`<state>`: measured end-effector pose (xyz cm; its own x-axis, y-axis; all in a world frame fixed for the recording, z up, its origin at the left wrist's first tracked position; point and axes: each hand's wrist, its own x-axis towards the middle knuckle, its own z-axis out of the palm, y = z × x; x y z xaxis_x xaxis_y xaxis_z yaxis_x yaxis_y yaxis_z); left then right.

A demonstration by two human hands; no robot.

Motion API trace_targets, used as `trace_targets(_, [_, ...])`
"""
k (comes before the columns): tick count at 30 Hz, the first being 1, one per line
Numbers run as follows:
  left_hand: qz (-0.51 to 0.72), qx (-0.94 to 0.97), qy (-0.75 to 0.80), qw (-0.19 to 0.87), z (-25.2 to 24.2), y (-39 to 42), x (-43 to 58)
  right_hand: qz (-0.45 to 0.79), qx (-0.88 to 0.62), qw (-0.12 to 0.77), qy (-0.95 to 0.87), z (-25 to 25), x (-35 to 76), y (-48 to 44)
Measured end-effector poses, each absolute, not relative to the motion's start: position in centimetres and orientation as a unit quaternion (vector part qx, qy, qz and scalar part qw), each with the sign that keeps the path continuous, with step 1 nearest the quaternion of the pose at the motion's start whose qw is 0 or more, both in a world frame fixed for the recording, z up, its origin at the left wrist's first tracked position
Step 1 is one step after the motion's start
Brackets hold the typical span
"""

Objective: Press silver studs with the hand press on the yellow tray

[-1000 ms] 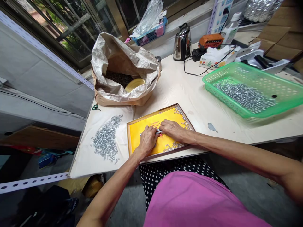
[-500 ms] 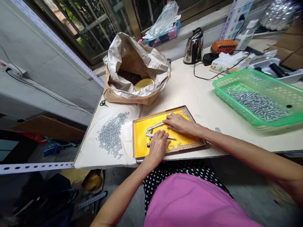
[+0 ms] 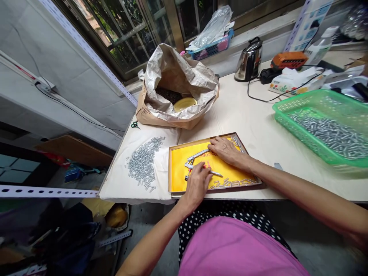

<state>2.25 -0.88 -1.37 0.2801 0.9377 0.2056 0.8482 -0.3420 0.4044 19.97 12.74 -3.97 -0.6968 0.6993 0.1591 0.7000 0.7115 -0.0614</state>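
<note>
A shallow yellow-lined tray (image 3: 179, 178) lies at the table's near edge. On it rests a hinged metal tool (image 3: 193, 160) with two long arms spread apart. My left hand (image 3: 198, 184) lies over the lower arm, fingers curled onto it. My right hand (image 3: 227, 150) rests flat on the tray's far right part, fingertips touching the upper arm. Small metal pins (image 3: 232, 183) line the tray's right and near edges.
A heap of small metal pins (image 3: 143, 163) lies on white cloth left of the tray. A brown paper sack (image 3: 178, 90) stands behind. A green basket (image 3: 324, 128) of pins sits at right. A kettle (image 3: 248, 60), cables and boxes fill the back.
The hands have come apart and the metal tool's two arms now lie spread open on the tray. The camera view has swung left, shifting everything rightward.
</note>
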Motion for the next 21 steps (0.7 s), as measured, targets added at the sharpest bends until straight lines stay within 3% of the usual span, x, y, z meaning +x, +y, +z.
trace_targets(5, [0.126, 0.659, 0.740, 0.059, 1.1, -0.1, -1.0, 0.002, -0.395, 0.071, -0.916, -3.7, 19.5, 12.2])
trace_targets(11, [-0.037, 0.610, 0.760, 0.222, 2.1, 2.4, -2.4, -0.015, -0.393, 0.093, -0.915, -3.9, 19.5, 11.9])
trace_targets(16, [-0.060, 0.668, 0.734, 0.108, 3.3, 2.5, -2.9, -0.013, -0.385, 0.106, -0.917, -4.5, 19.7, 12.0])
trace_targets(21, [0.061, 0.653, 0.755, 0.029, 4.3, 4.2, -7.7, -0.012, -0.382, 0.128, -0.915, -5.6, 19.9, 12.2])
